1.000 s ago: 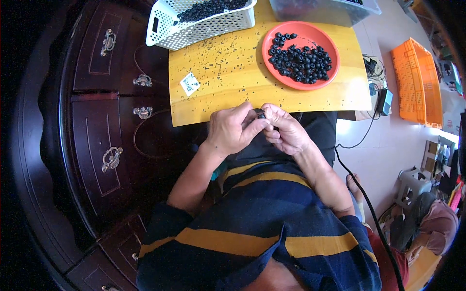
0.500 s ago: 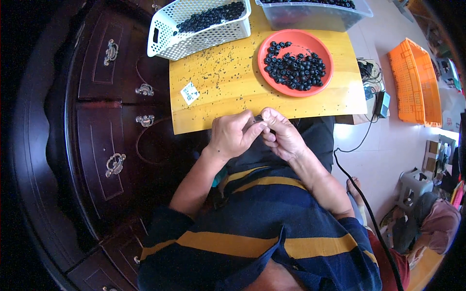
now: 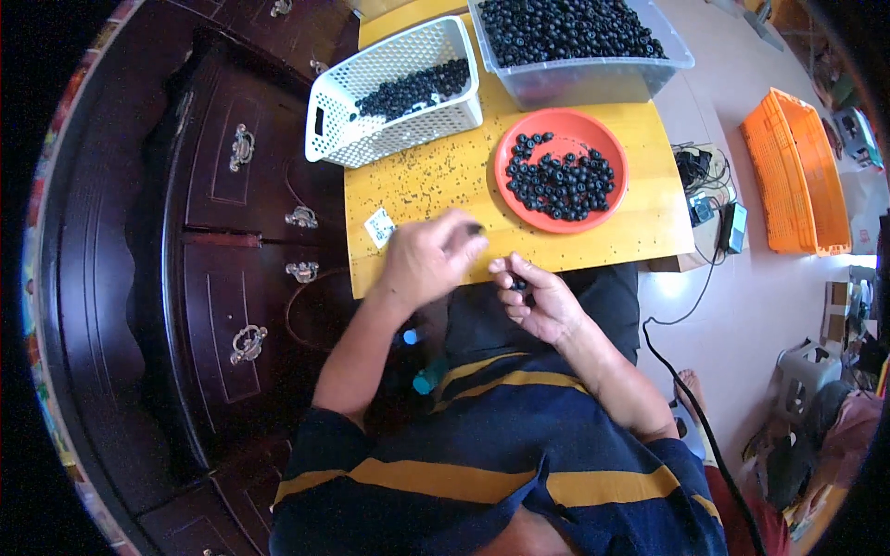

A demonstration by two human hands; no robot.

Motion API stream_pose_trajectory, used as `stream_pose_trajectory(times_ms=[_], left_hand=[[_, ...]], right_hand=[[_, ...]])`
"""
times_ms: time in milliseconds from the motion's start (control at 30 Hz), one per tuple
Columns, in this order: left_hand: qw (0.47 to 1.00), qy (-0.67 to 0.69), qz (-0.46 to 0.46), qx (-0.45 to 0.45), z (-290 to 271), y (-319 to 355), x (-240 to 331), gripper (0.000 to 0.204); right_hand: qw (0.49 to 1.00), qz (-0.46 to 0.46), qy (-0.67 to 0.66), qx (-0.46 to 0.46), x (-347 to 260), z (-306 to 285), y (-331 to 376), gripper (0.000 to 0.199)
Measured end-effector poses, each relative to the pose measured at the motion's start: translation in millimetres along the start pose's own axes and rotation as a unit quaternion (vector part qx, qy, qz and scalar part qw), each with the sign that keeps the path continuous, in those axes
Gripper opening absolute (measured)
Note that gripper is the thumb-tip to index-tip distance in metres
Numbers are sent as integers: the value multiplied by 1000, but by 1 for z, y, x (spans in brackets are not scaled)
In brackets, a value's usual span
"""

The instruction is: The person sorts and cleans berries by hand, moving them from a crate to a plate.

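My left hand (image 3: 425,259), smeared a little by motion, is raised over the near edge of the yellow table (image 3: 445,204) and pinches a small black part (image 3: 474,229) between thumb and forefinger. To its right, just off that edge, my right hand (image 3: 547,306) is half curled, palm up, around small round black parts (image 3: 519,285); their exact number is hidden by the fingers. A red round plate (image 3: 616,199) beyond my hands holds many black ring-shaped parts (image 3: 565,185) with holes through them.
A white perforated basket (image 3: 389,141) with black pieces stands at the back left, and a clear plastic bin (image 3: 593,83) heaped with black parts beside it. Black crumbs and a white printed packet (image 3: 379,227) lie on the table. Dark drawers flank the left; an orange crate (image 3: 797,176) stands right.
My hands have come apart: the left has moved left with a black part, the right slightly down and right. The view has tilted, so the table and bins appear lower.
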State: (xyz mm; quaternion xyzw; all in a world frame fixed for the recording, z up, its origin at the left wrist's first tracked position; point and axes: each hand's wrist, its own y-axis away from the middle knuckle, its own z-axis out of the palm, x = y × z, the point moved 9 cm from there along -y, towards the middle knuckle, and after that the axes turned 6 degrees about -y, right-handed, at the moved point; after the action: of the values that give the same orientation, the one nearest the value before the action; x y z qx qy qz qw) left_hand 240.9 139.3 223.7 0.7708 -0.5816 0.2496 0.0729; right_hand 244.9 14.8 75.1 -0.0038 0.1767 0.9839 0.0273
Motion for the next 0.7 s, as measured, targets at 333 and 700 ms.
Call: stream_pose_trajectory(times_ms=[333, 700], left_hand=[[986, -109, -52, 115, -66, -57, -4, 30], [995, 1, -59, -84, 48, 32, 30, 25]], right_hand=[[994, -70, -83, 1, -31, 19, 5, 41], [995, -82, -54, -31, -23, 13, -1, 43]])
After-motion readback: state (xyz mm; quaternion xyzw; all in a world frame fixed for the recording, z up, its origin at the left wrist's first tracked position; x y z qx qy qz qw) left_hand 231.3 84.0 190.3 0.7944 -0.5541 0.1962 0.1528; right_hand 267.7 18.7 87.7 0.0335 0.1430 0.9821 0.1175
